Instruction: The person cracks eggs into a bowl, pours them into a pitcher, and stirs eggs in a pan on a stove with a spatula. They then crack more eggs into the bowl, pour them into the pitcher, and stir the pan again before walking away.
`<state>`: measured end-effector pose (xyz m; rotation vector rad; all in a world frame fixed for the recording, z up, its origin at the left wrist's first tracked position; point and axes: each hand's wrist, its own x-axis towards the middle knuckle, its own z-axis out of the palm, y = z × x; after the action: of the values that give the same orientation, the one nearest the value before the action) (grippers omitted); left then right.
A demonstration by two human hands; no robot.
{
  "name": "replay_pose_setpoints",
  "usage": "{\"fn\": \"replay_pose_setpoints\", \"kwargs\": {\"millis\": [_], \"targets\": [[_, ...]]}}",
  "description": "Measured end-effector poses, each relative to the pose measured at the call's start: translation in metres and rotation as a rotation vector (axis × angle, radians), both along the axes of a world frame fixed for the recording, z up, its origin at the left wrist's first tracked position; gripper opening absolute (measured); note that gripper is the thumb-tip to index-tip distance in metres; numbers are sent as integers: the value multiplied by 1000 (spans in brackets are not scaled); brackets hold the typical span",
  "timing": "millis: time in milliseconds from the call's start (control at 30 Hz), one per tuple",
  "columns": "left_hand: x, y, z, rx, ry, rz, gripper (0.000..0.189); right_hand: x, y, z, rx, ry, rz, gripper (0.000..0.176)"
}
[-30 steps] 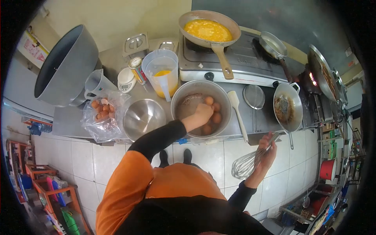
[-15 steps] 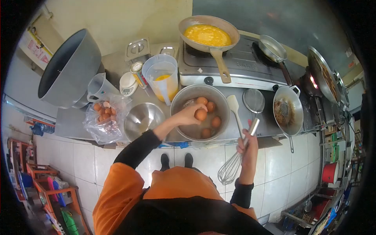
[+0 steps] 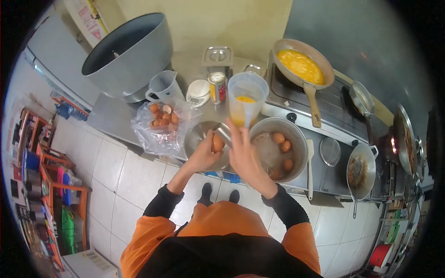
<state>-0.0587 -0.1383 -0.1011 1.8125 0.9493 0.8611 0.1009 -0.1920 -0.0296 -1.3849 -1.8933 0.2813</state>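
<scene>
My left hand (image 3: 204,155) is closed round a brown egg (image 3: 217,143) above the steel bowl (image 3: 192,139). Beside it, my right hand (image 3: 245,155) grips the whisk, whose metal handle (image 3: 223,133) reaches toward the egg; its wires are hidden beneath my hand and forearm. To the right stands a large pot (image 3: 302,160) with several brown eggs (image 3: 286,146) in cloudy liquid. Behind my right hand is a clear pitcher (image 3: 262,88) holding yellow liquid. A plastic bag (image 3: 148,139) with eggshells (image 3: 162,118) lies left of the bowl.
A pan (image 3: 327,69) of yellow liquid sits on the stove (image 3: 324,104). Right of the pot are a white spatula (image 3: 310,169), a strainer (image 3: 330,152) and an oily pan (image 3: 369,162). A scale (image 3: 198,92), can (image 3: 217,88) and measuring jug (image 3: 165,86) stand behind.
My left hand has carried an egg from the pot to above the steel bowl. My right hand has brought the whisk up and left beside it. The view has shifted left.
</scene>
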Motion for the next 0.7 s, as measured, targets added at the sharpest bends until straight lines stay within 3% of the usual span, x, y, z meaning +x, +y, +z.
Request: {"fn": "replay_pose_setpoints", "kwargs": {"millis": [33,133,167,267,300,400,500,600,700], "targets": [[-8,2,7,-187,44,-96,49,-7,6,-11,-88,-87,67,67],[-13,-1,17,-234,-61,-50,52,-13,14,-8,-234,-159,97,67],[-14,-2,16,-115,-146,-35,46,-13,18,-6,-169,-30,84,62],[-24,3,34,-447,-229,-87,36,-10,36,-6,-126,237,176,43],[-24,4,31,-432,-216,-76,30,-6,44,-6,-354,133,199,34],[-29,10,25,-348,-225,-101,28,-8,53,0,-475,123,244,32],[-33,19,17,-351,-189,-130,24,-11,60,-15,-379,128,313,34],[-34,25,12,-461,-217,-111,37,-15,66,-27,-344,96,291,33],[-34,31,2,-588,-237,-74,38,-21,66,-24,-360,21,235,35]]}}
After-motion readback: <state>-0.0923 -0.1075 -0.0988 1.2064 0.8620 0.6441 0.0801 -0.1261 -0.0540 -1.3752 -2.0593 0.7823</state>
